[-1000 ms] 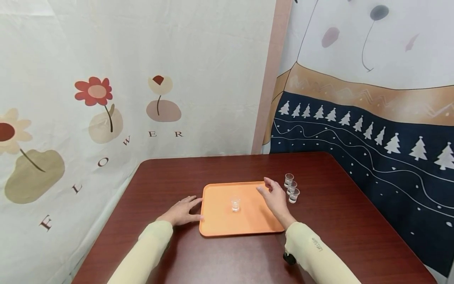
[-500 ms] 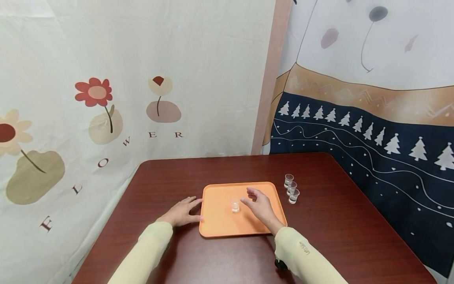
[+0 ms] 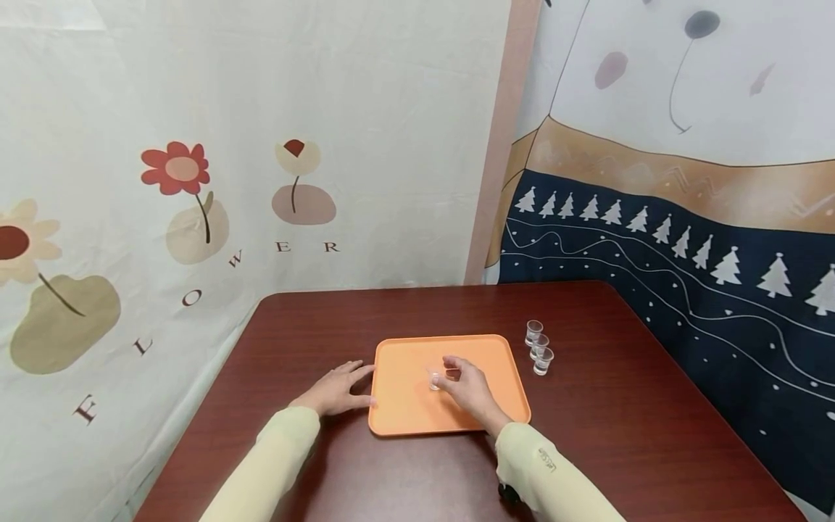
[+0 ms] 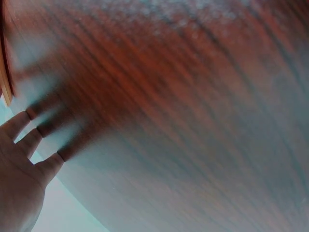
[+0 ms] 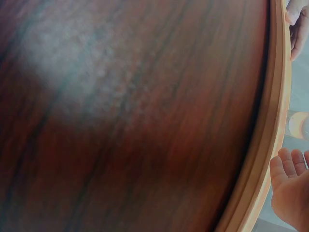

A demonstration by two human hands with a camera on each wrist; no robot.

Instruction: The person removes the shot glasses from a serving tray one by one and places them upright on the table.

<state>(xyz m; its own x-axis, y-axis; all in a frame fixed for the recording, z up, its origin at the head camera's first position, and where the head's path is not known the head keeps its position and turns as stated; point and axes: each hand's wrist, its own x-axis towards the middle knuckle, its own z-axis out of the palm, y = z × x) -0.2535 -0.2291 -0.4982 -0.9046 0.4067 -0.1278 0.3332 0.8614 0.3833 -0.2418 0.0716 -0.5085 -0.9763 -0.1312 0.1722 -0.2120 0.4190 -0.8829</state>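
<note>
A small clear shot glass (image 3: 433,381) stands upright near the middle of an orange tray (image 3: 401,417). My right hand (image 3: 471,389) is over the tray, its thumb and fingers spread beside the glass. In the right wrist view a small gap shows between the glass (image 5: 298,124) and the fingers of the right hand (image 5: 291,186). At the tray's left edge lies my left hand (image 3: 333,391), its thumb and a finger touching the rim. Spread fingers of the left hand (image 4: 21,176) reach down to the table in the left wrist view.
Three more shot glasses (image 3: 543,362) stand in a row on the dark red table (image 3: 365,478), to the right of the tray. Printed cloths hang behind the table (image 3: 391,130) and along its right side (image 3: 659,290).
My right hand has moved left and down over the tray, from near the row of glasses to the single glass. The left hand has stayed at the tray's edge.
</note>
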